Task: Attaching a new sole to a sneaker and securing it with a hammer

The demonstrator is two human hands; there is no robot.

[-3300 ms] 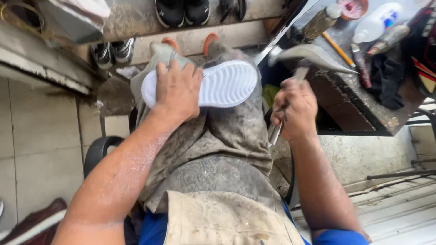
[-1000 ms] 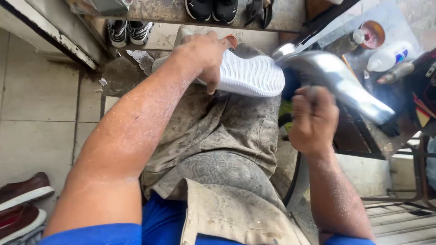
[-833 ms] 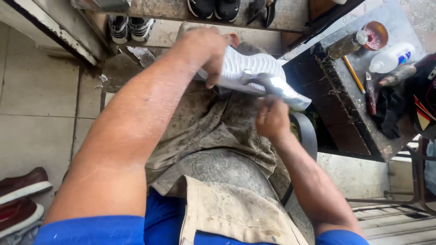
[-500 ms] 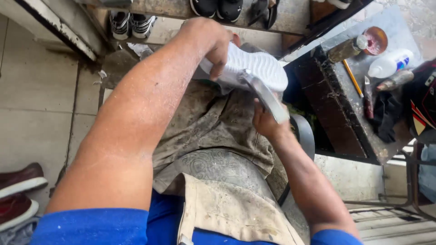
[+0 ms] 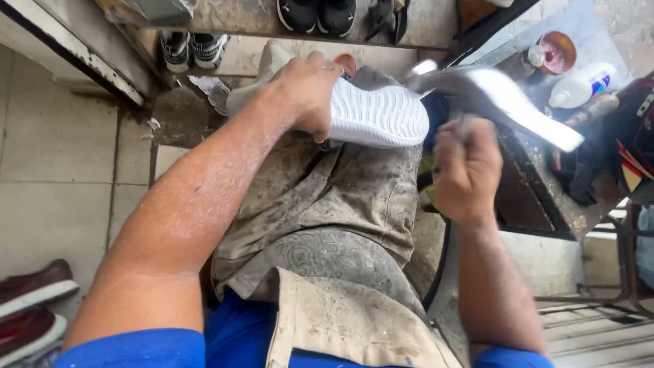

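On the lap, over a stained work apron: one white shoe sole, ribbed tread facing up, pinned at its heel end by the left hand, fingers curled over the edge and gripping it firmly. That hand's hold matched the earlier frames; the sole had stayed on the knee throughout.

Right hand: clenched in a fist round the handle of a hammer, its metal head blurred with motion. Half a second earlier the head had lain down against the sole's toe end; now it stood raised, up and to the right of the sole, clear of it. Judged: one blow had landed and the tool had been lifted for another, so the tapping-down of the sole was mid-course, not finished.

Bench to the right: white plastic bottle, round red tin, dark rags, unchanged.

Shelf at top: black shoes. Tiled floor, lower left: pair of maroon shoes.
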